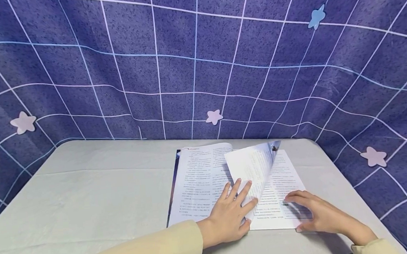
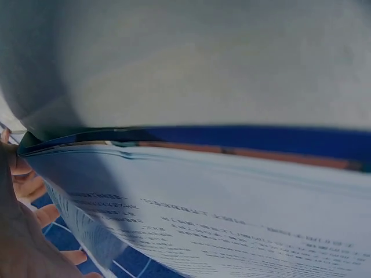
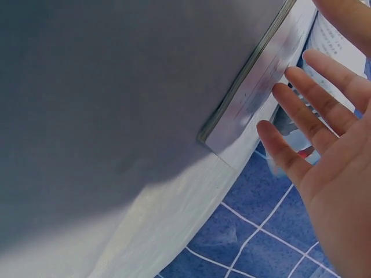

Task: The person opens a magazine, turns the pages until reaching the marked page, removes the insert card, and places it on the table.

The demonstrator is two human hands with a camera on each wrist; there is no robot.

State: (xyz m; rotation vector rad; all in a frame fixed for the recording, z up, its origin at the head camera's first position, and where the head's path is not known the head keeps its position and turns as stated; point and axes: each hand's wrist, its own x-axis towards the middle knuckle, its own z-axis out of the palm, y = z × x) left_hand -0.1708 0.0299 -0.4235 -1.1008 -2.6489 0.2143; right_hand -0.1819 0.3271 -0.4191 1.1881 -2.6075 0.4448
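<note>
An open magazine (image 1: 196,182) with printed text lies on the table, its dark cover edge showing at the left. One page (image 1: 250,165) stands partly lifted near the middle, its far corner folded over. With fingers spread, my left hand (image 1: 227,216) rests on the lower part of that page by the spine. My right hand (image 1: 323,213) is at the lower right corner of the magazine, fingers over the right page and thumb near the edge. In the right wrist view its fingers (image 3: 313,110) are extended and apart, holding nothing. The left wrist view shows the magazine's near edge (image 2: 232,174) close up.
A pale grey cloth covers the table (image 1: 98,197). Behind and beside it hangs a blue curtain (image 1: 171,78) with a white grid and star shapes. The table's right edge runs close to my right hand.
</note>
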